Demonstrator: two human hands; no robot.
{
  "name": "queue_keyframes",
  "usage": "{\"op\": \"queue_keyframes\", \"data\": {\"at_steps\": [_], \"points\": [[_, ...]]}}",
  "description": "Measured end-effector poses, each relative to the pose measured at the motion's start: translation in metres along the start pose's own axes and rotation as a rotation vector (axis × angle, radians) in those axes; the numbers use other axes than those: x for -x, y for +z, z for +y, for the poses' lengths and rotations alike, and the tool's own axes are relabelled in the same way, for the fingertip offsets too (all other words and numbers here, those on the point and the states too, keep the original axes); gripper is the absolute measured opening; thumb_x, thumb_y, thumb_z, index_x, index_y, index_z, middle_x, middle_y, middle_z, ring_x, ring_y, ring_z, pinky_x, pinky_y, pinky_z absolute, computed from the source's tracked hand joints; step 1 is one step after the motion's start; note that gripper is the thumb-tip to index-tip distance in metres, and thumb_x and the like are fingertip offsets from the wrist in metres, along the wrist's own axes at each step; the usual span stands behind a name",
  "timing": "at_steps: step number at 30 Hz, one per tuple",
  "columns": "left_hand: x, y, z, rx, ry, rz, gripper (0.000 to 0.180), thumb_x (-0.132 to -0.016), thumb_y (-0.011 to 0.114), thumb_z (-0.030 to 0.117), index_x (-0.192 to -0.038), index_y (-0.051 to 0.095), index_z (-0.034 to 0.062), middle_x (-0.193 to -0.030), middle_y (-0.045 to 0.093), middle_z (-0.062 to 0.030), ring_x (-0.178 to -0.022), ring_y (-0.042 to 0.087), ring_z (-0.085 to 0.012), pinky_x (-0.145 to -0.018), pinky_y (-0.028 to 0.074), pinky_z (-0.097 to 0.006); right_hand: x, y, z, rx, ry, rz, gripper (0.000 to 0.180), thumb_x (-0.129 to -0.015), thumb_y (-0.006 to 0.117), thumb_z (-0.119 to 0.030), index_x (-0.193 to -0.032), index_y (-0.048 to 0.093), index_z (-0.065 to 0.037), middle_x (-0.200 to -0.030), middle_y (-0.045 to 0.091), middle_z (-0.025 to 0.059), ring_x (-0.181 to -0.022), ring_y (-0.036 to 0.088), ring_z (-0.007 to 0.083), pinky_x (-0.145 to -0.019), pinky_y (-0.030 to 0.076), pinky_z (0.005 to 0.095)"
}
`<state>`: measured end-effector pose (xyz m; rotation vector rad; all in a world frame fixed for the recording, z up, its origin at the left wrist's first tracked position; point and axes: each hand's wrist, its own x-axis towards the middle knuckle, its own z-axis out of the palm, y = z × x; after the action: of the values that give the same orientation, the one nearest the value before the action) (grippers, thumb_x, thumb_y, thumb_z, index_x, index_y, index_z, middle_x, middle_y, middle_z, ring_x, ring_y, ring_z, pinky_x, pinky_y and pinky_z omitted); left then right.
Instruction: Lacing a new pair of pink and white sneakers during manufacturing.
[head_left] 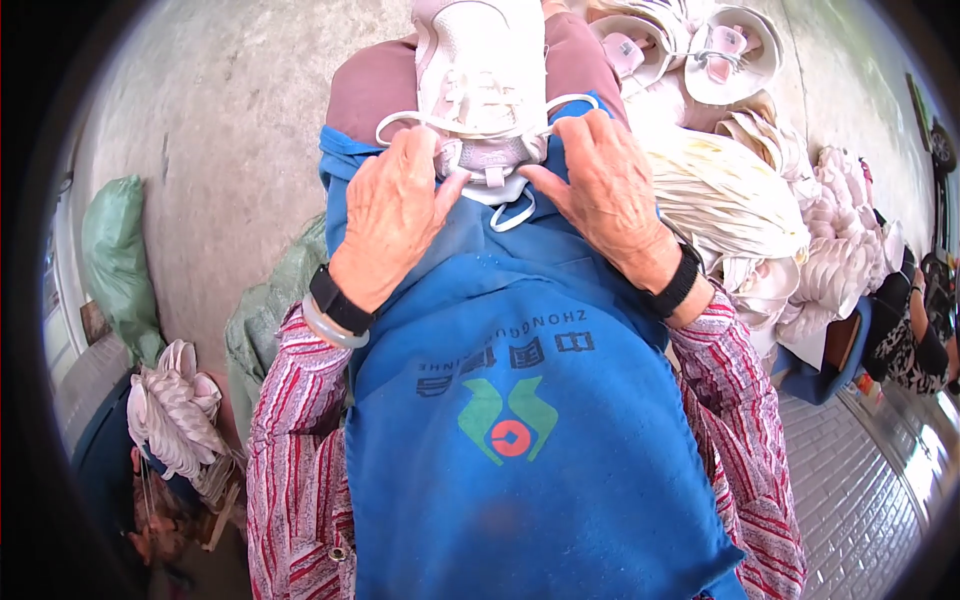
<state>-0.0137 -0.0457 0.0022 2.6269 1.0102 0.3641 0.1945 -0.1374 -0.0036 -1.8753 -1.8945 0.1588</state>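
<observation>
A white and pale pink sneaker lies on my lap, its heel end toward me and the toe pointing away. White shoelace crosses its tongue and loops out on both sides. My left hand is closed at the left of the heel opening, and a lace loop runs in behind its curled fingers. On the other side my right hand is closed on the lace's other end, its thumb pointing at the heel. A loose lace loop hangs below the heel onto my blue apron.
At the right lie several more white and pink shoe uppers and a thick bundle of cream laces. A green sack stands at the left above a stack of white shoe pieces. Another person sits at the far right.
</observation>
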Motion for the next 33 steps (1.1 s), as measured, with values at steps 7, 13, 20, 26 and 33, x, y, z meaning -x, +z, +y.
{"op": "queue_keyframes", "data": {"at_steps": [7,13,20,26,33], "points": [[-0.005,0.01,-0.007,0.068,-0.097,0.05,0.025,-0.083,0.068,0.014,-0.098,0.053,0.001,-0.09,0.061,-0.0185,-0.078,0.063,-0.0362,-0.065,0.05,-0.043,-0.01,0.014,0.006,0.024,0.0,-0.015,0.024,-0.082,0.069,-0.02,-0.086,0.054,-0.002,-0.086,0.052,0.0147,-0.074,0.059,0.03,-0.066,0.049,0.0375],[-0.02,0.005,-0.017,0.104,-0.086,0.145,0.018,-0.086,0.059,0.002,-0.102,0.056,-0.0035,-0.094,0.062,-0.0234,-0.083,0.062,-0.0397,-0.072,0.05,-0.042,-0.024,0.018,0.018,-0.101,0.019,0.03,0.016,-0.088,0.059,-0.014,-0.085,0.052,0.001,-0.088,0.053,0.0196,-0.07,0.061,0.0371,-0.061,0.052,0.0434],[-0.017,0.003,-0.01,0.252,-0.197,0.117,0.014,-0.087,0.061,0.007,-0.096,0.056,-0.0023,-0.086,0.062,-0.0207,-0.075,0.063,-0.0352,-0.067,0.049,-0.043,-0.021,0.016,0.011,-0.139,0.074,0.084,0.015,-0.086,0.061,-0.013,-0.089,0.054,0.0,-0.088,0.055,0.0189,-0.075,0.06,0.037,-0.064,0.05,0.0442],[-0.012,0.011,-0.01,0.116,-0.152,0.142,0.016,-0.087,0.059,0.009,-0.093,0.05,-0.0022,-0.089,0.058,-0.0238,-0.083,0.06,-0.0412,-0.069,0.049,-0.047,-0.025,0.018,0.01,-0.036,-0.086,0.051,0.01,-0.081,0.059,-0.006,-0.087,0.052,-0.002,-0.084,0.052,0.016,-0.071,0.062,0.0313,-0.06,0.052,0.0388],[-0.013,0.012,-0.01,0.144,-0.139,0.113,0.017,-0.087,0.058,0.009,-0.094,0.049,-0.003,-0.09,0.057,-0.0249,-0.083,0.059,-0.0428,-0.069,0.049,-0.049,-0.024,0.006,0.006,0.043,-0.098,0.047,0.016,-0.078,0.059,-0.007,-0.093,0.054,-0.005,-0.085,0.051,0.0118,-0.069,0.061,0.0255,-0.06,0.05,0.0341]]}}
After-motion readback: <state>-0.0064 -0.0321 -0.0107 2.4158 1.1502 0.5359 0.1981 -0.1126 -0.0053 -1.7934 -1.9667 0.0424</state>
